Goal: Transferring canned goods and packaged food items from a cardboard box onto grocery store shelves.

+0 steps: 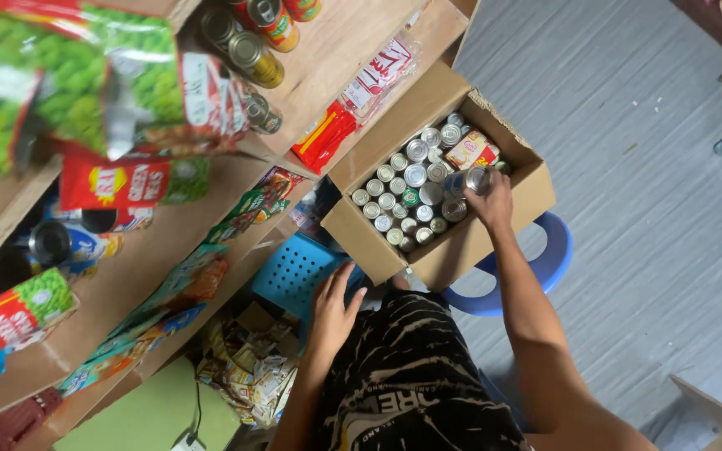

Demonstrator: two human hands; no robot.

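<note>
gripping a small tin can [475, 179] over an open cardboard box [521, 197] of cans.
right hand [491, 200] fingers closed around its side; rigid, smooth, probably weighty, best held mid-body. left hand [333, 309] rests open on the knee.

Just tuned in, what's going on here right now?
A person is crouched beside wooden shelves stocked with snack packets and cans. Their right hand grips a small can just above an open cardboard box packed with many upright cans. The box sits on a blue plastic stool. Their left hand rests open on their knee, next to a light blue perforated stool, holding nothing.
</note>
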